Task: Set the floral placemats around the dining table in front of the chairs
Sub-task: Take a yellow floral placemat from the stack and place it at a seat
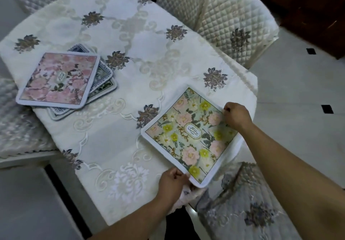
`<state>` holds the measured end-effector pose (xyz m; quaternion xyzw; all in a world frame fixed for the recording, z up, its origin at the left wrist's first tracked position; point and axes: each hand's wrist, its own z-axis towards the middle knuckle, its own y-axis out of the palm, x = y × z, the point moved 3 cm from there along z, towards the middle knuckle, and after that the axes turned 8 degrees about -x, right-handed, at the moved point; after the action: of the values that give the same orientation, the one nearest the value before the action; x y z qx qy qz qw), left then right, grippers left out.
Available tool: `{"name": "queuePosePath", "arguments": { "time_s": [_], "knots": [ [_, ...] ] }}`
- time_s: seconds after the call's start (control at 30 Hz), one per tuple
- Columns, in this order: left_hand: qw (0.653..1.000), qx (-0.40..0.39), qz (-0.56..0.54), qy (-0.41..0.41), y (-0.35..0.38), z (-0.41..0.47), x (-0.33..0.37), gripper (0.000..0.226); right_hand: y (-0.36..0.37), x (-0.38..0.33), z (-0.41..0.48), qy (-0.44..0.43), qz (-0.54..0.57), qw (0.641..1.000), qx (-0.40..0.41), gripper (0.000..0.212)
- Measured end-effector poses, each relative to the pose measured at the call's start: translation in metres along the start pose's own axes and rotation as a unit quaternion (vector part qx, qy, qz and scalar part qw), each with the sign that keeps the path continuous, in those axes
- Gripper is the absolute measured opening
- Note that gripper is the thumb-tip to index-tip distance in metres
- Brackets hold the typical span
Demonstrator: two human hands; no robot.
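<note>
A stack of mats [59, 79], a pink one on top, lies at the tabletop's [121, 72] left edge, well apart from both hands. Quilted chairs [233, 25] ring the tabletop. The yellow-flowered mat [190, 135] lies at the right edge. The left hand [172, 183] pinches its near corner, and the right hand [237, 115] pinches its far corner.

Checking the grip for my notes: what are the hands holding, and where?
The yellow-and-pink placemat: left hand pinches its near corner, right hand its far edge.

Single head view, looking steeply down, close over dining table [130, 57] corner.
</note>
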<state>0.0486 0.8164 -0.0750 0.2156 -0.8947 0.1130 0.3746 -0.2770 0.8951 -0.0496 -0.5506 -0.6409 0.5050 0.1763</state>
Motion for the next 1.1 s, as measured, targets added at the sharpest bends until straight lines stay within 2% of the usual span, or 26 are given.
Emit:
{"name": "queuePosePath", "arguments": {
  "time_s": [0.2, 0.67, 0.8, 1.1],
  "knots": [
    [0.998, 0.031, 0.051, -0.007, 0.002, 0.015, -0.001, 0.041, 0.011, 0.029, 0.010, 0.000, 0.027, 0.999, -0.018, 0.012],
    [0.980, 0.080, 0.168, -0.067, 0.004, 0.021, -0.016, 0.040, 0.026, 0.039, 0.021, -0.029, 0.063, 0.997, -0.034, 0.010],
    [0.976, 0.092, 0.177, -0.088, 0.005, 0.025, -0.015, 0.040, 0.030, 0.041, 0.020, -0.026, 0.066, 0.997, -0.018, 0.008],
    [0.963, 0.110, 0.234, -0.078, 0.010, 0.028, -0.013, 0.038, 0.033, 0.041, 0.014, -0.006, 0.081, 0.997, 0.006, 0.010]
  ]
}}
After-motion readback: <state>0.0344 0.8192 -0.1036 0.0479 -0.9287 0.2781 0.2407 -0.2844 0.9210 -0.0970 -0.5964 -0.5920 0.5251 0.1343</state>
